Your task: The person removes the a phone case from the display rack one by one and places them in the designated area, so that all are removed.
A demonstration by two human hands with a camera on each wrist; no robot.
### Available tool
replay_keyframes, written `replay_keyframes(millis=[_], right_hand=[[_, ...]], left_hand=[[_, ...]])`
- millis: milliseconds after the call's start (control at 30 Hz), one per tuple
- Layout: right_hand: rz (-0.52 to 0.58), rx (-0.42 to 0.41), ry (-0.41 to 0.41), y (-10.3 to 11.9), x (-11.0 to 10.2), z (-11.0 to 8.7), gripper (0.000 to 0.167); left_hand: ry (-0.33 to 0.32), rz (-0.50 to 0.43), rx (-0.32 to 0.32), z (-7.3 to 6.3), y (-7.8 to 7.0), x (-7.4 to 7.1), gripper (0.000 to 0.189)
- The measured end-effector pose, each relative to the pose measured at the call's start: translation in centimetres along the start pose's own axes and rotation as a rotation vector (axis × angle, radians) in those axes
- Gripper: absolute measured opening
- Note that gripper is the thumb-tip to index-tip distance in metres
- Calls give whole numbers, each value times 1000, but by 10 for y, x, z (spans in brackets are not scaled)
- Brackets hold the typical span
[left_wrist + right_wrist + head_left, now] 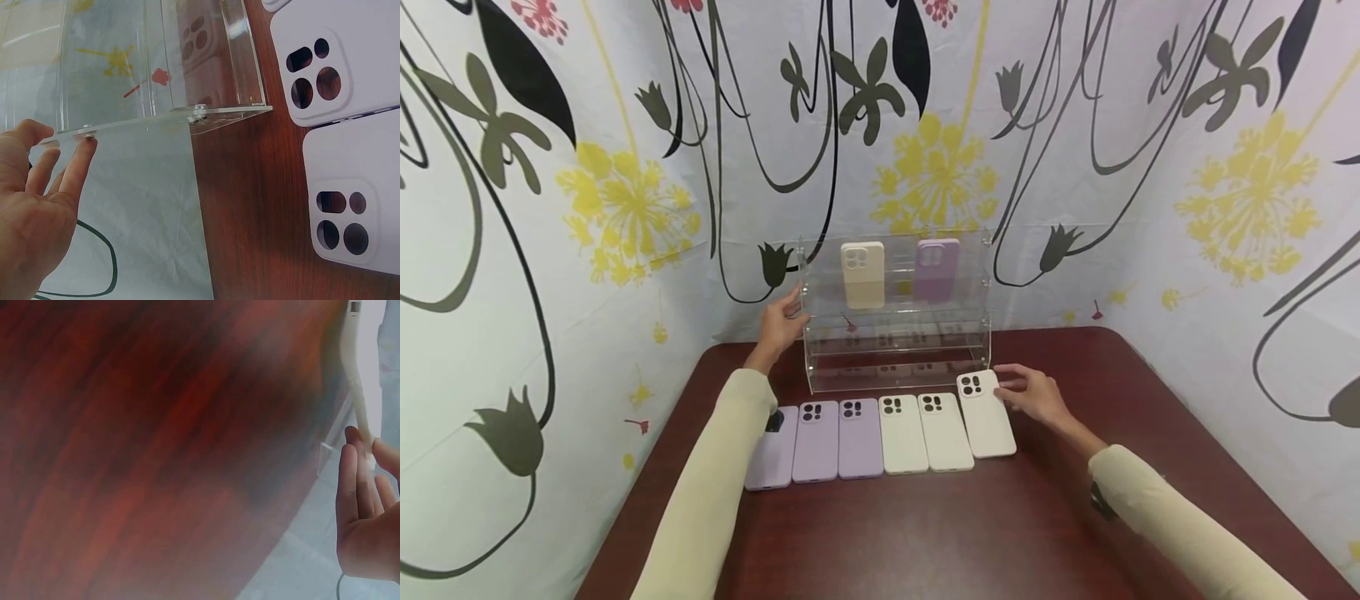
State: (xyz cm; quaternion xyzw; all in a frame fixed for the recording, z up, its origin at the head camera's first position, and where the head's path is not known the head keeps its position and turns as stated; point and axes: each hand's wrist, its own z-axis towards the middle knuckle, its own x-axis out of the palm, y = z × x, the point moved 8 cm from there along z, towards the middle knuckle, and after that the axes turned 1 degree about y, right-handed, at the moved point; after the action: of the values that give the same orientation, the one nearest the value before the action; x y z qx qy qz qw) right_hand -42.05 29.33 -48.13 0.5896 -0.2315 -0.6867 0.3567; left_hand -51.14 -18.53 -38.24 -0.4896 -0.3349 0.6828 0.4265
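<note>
In the head view my right hand (pixel 1033 396) pinches a white phone case (pixel 988 421) by its upper right edge. The case is tilted, its top raised off the table. The right wrist view shows this case (pixel 365 369) edge-on, between the thumb and fingers of the hand (pixel 372 512). My left hand (pixel 782 325) touches the left side of a clear acrylic tiered stand (pixel 895 383). Its fingertips meet the outside of the side panel (pixel 131 125) in the left wrist view, the fingers of this hand (pixel 37 212) mostly extended.
Two white cases (pixel 904 437) and three purple cases (pixel 859 442) lie in a row before the stand; my left sleeve overlaps the leftmost. On the stand's top tier lean a cream case (pixel 863 279) and a purple case (pixel 936 275). Patterned cloth (pixel 1075 167) surrounds the dark table (pixel 925 542).
</note>
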Motion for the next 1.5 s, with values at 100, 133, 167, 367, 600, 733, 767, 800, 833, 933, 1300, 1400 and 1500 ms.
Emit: replay_keyframes(millis=[100, 133, 167, 367, 600, 733, 767, 800, 833, 933, 1300, 1400, 1500], right_hand=[[-7, 12, 18, -6, 5, -3, 47], [-8, 17, 22, -8, 7, -4, 47], [-5, 27, 25, -10, 8, -5, 46], [-8, 29, 48, -13, 12, -8, 45], [-33, 20, 46, -14, 9, -9, 44], [-42, 30, 51, -15, 8, -8, 44], [-46, 35, 51, -15, 8, -8, 44], [-53, 36, 53, -14, 8, -8, 43], [-59, 36, 53, -14, 7, -7, 43], [-73, 18, 47, -7, 4, -3, 42], [-137, -148, -131, 50, -24, 43, 43], [-137, -192, -165, 67, -28, 54, 45], [-121, -220, -184, 81, -32, 64, 46]], left_hand=[[3, -8, -2, 0, 2, 1, 68], [5, -14, -3, 0, 3, 1, 68], [7, -19, -3, 0, 3, 1, 68], [7, -28, 10, 2, 3, 1, 68], [10, -15, 6, 6, 1, -1, 68], [15, -7, 7, 6, 0, -1, 69], [17, -11, 6, 6, 0, -1, 69], [18, -12, 8, 6, 0, -1, 69], [19, -14, 9, 5, 0, -1, 69], [12, -15, 13, 5, 1, -1, 69], [18, -25, 2, 2, 2, 0, 67], [18, -26, -7, 0, 2, 0, 66], [14, -38, -2, 0, 1, 1, 66]])
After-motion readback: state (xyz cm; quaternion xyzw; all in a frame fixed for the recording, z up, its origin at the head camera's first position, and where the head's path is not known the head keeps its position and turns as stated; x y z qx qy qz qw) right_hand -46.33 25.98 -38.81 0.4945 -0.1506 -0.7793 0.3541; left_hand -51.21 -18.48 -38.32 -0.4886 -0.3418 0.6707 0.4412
